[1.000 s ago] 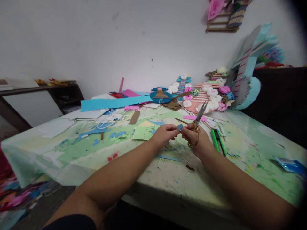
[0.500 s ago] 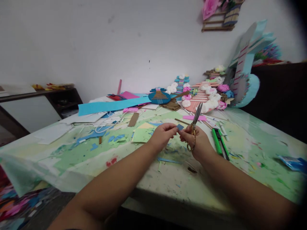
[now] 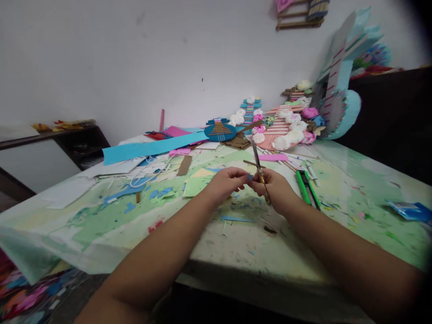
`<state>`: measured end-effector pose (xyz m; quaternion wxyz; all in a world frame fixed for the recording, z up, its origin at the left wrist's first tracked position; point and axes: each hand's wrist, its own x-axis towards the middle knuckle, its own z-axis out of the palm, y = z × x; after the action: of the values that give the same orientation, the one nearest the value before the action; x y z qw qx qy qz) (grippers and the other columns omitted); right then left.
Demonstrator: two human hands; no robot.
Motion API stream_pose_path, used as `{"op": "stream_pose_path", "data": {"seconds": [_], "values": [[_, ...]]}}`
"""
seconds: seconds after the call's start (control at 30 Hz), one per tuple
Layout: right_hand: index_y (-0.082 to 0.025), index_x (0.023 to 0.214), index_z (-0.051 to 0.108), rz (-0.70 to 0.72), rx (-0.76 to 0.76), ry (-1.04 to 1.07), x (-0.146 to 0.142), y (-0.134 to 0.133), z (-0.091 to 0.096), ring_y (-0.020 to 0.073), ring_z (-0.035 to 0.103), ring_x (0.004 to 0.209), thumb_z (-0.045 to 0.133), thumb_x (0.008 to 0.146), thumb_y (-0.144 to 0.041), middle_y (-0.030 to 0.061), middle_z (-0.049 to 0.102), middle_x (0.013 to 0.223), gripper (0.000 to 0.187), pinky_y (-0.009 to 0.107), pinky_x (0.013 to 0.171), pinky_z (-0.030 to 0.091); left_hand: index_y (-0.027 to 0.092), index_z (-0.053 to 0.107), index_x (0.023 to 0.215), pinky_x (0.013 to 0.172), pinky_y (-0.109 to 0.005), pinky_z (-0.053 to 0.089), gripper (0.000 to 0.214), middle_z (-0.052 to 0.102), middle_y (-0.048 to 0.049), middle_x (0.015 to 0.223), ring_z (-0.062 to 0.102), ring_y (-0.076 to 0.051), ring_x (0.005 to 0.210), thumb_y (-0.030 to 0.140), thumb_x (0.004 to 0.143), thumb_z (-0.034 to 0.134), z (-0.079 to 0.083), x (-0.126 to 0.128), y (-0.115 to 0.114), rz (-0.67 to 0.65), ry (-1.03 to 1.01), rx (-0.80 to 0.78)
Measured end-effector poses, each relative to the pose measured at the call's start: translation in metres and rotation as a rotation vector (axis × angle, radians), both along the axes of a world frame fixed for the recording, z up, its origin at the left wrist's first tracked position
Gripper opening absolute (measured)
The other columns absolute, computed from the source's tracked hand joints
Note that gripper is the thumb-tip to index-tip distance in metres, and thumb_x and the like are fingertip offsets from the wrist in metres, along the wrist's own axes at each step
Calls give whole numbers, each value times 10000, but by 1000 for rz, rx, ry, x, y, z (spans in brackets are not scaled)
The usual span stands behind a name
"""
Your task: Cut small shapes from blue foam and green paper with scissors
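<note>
A small blue piece of paper is pinched between the fingertips of both hands, above the table's front half; only a little of it shows. My left hand is closed on its left side. Over on the right, my right hand touches the paper with thumb and finger while also keeping hold of scissors. Their blades point up and away from me, seen nearly edge-on, and the handle loops hang by the palm. Light green paper lies just beyond my left wrist.
A green box cutter lies right of my right hand. Blue and green scraps, a brown strip and a long blue strip lie to the left. Decorated paper guitars stand at the back. A blue packet rests far right.
The blue paper has turned or folded between my fingers, so less of its face shows. The scissors have swung left with my right hand and now appear narrower. The camera view has shifted slightly.
</note>
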<state>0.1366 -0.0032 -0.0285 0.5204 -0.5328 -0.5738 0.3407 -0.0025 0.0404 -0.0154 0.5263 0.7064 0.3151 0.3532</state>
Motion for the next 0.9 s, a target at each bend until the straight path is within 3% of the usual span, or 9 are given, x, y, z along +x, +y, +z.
{"op": "stream_pose_path", "data": {"seconds": [0.1,0.23,0.4,0.63,0.8,0.9], "values": [[-168,631,460,-30,17,16,-1,0,-1,63,350,424,580,579,-276,-64,423,476,170,206,416,263,142,515,665,504,-214,379,117,513,15,569,483,-71,500,225,605,572,1,0,1,45,4,-38],[-173,637,453,-103,33,42,-2,0,-1,64,337,418,563,588,-284,-66,411,468,164,204,402,249,145,486,648,493,-225,392,96,528,12,574,507,-81,477,154,583,556,3,1,-2,61,36,-111],[-182,639,422,-164,12,50,-3,-3,4,68,336,415,520,595,-264,-67,397,470,135,200,393,245,141,519,630,480,-200,377,105,517,7,565,502,-78,503,231,605,567,4,2,-3,67,-45,-153],[-188,657,407,-117,-30,-532,-4,-5,0,115,417,537,471,653,-448,-27,456,584,268,228,474,293,130,534,649,491,-191,400,204,514,21,547,491,-62,489,243,533,657,0,2,1,164,-419,-297],[-193,665,370,-154,-48,-613,-9,-6,-4,123,421,538,381,704,-538,-19,452,585,347,231,472,294,123,528,669,536,-204,429,188,547,6,574,521,-68,509,224,561,644,-1,2,0,136,-524,-305],[-191,676,382,-108,-57,-640,-12,-8,-2,127,425,545,382,710,-538,-12,468,600,349,233,475,297,115,525,664,540,-203,428,164,543,5,562,517,-65,504,201,571,630,0,3,0,143,-520,-299]]}}
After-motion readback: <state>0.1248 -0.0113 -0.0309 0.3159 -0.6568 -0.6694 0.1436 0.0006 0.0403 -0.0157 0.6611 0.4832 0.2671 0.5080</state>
